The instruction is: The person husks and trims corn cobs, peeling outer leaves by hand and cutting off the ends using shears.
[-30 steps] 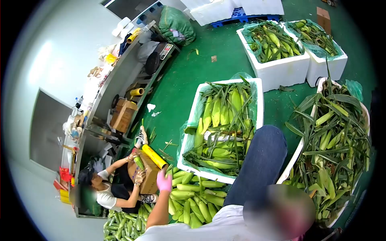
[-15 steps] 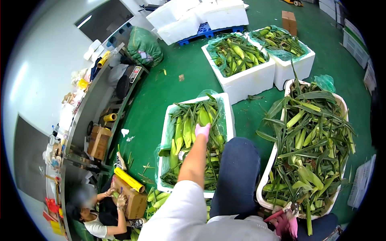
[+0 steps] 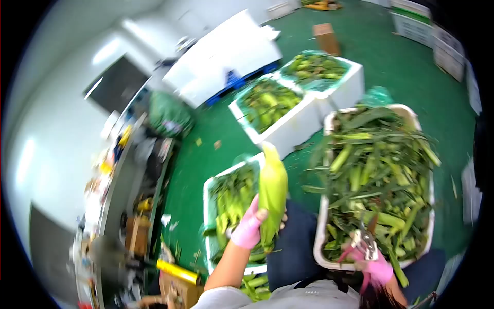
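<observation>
My left hand [image 3: 248, 226], in a pink glove with bare fingertips, is wrapped round a green ear of corn in its husk [image 3: 273, 193], held upright above my knee. Behind it stands a white foam box [image 3: 207, 193] lined with green plastic and holding more corn. My right hand [image 3: 377, 267], also pink-gloved, is closed on pruning shears [image 3: 365, 243] with their blades apart. The shears are over the near edge of a white tub [image 3: 320, 237] heaped with husks and leaves [image 3: 381, 165].
Two more foam boxes of corn [image 3: 288, 129] stand farther off, near a cardboard box [image 3: 326, 39]. Shelving [image 3: 121, 190] runs along the left wall. At the lower left, a person's arm [image 3: 154, 299] is by a carton [image 3: 180, 292] with a yellow roll [image 3: 178, 271].
My left hand has lifted an ear of corn out of the lined box and moved it toward the tub. My right hand has raised the shears. The view has swung right.
</observation>
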The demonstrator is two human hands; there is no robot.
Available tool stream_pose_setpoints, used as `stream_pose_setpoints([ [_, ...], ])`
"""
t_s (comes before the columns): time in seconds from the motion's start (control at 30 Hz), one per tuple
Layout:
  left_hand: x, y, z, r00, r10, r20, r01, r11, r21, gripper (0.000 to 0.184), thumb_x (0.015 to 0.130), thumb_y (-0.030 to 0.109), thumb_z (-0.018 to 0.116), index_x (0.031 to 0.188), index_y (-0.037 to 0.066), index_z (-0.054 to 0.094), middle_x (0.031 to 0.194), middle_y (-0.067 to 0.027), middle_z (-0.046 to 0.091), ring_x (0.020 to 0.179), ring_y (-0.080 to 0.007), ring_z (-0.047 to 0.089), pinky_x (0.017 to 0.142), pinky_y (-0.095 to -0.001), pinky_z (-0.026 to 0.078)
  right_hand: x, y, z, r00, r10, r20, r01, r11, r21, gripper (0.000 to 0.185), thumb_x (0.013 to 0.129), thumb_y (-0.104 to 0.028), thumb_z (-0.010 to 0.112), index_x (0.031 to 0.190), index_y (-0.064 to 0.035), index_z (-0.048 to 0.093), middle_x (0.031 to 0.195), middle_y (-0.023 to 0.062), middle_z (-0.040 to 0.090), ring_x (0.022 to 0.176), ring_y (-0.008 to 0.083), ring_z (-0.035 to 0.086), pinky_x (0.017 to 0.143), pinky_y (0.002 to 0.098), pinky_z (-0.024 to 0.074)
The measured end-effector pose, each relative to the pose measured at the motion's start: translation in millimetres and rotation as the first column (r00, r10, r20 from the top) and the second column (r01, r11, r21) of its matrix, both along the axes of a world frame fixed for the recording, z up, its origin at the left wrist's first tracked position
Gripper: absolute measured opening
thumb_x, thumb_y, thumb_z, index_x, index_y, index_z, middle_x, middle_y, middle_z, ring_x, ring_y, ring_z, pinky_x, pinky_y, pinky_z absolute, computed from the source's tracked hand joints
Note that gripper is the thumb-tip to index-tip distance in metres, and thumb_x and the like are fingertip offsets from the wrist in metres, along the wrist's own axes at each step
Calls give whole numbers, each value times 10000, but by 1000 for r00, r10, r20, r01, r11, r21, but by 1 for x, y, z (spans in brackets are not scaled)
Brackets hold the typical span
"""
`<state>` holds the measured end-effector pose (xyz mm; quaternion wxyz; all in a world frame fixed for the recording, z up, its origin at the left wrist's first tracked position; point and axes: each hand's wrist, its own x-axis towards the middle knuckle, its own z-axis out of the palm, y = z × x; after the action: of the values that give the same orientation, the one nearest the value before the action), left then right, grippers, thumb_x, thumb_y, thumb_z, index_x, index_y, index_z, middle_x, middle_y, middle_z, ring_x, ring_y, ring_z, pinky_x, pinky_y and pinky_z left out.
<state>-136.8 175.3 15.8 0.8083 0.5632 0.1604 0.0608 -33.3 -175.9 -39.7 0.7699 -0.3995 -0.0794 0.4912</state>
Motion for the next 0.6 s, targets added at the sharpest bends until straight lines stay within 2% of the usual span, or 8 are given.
stream_pose_setpoints([
  [0.03, 23, -31, 17, 999, -25, -22, 29, 984, 175, 853, 837, 525, 767, 1448, 32, 436, 1225, -134, 610, 1001, -255, 663, 859, -377, 557, 8, -5, 0, 993, -11, 113, 11, 1000, 2, 844, 755, -39, 729, 1512, -43, 354, 1230, 103, 554, 1126, 221, 559, 985, 359, 464],
  [0.1, 53, -69, 10, 993, -121, -9, 112, 880, 462, 976, 813, 477, 822, 1508, -22, 355, 1376, -114, 537, 1265, -223, 530, 1086, -350, 415, 23, -19, 12, 875, 45, 483, 105, 954, -279, 816, 762, -156, 769, 1461, 16, 384, 1222, 135, 558, 1103, 229, 566, 986, 348, 463],
  [0.17, 69, -99, 1, 959, -262, -109, 282, 839, 466, 977, 822, 413, 839, 1525, -35, 330, 1437, -115, 491, 1360, -208, 437, 1156, -345, 325, 36, -31, 13, 441, 117, 890, 412, 855, -316, 853, 731, -227, 819, 1437, 17, 407, 1238, 180, 565, 1162, 333, 556, 1017, 407, 458],
  [0.3, 79, -142, -16, 902, -362, -235, 354, 310, 882, 825, 819, 296, 840, 1477, -2, 441, 1358, -190, 603, 1246, -272, 601, 1076, -346, 450, 47, -65, 14, 312, 327, 892, 578, 680, -451, 870, 689, -423, 833, 1362, -6, 472, 1215, 227, 568, 1139, 413, 553, 1009, 470, 436],
  [0.43, 87, -148, -36, 786, -587, -191, 579, 594, 558, 910, 841, 385, 830, 1528, -5, 379, 1400, -135, 582, 1270, -198, 559, 1094, -322, 416, 57, -91, -5, 179, 247, 952, 554, 775, -305, 730, 685, -286, 782, 1301, -10, 506, 1132, 196, 596, 1093, 391, 575, 973, 448, 463],
  [0.5, 91, -153, -34, 745, -636, -201, 658, 653, 374, 961, 846, 408, 825, 1540, -41, 335, 1455, -131, 514, 1335, -192, 478, 1138, -321, 351, 58, -96, -9, 265, 331, 906, 525, 738, -423, 545, 711, -238, 741, 1200, -66, 572, 954, 157, 653, 926, 369, 649, 802, 452, 538],
  [0.57, 98, -147, -38, 675, -695, -247, 738, 630, 242, 945, 857, 378, 816, 1548, -36, 322, 1453, -139, 514, 1339, -188, 474, 1135, -321, 355, 55, -95, -23, 546, 253, 799, 368, 784, -500, 385, 774, -221, 702, 1116, -76, 602, 807, 129, 666, 771, 336, 685, 703, 435, 554],
  [0.6, 96, -146, -42, 690, -680, -247, 723, 632, 279, 923, 860, 367, 811, 1542, -32, 334, 1442, -136, 522, 1329, -188, 481, 1128, -320, 362, 54, -95, -1, 805, 263, 531, 185, 740, -647, 270, 838, -201, 657, 1060, -57, 603, 727, 106, 661, 706, 265, 704, 677, 387, 561],
])
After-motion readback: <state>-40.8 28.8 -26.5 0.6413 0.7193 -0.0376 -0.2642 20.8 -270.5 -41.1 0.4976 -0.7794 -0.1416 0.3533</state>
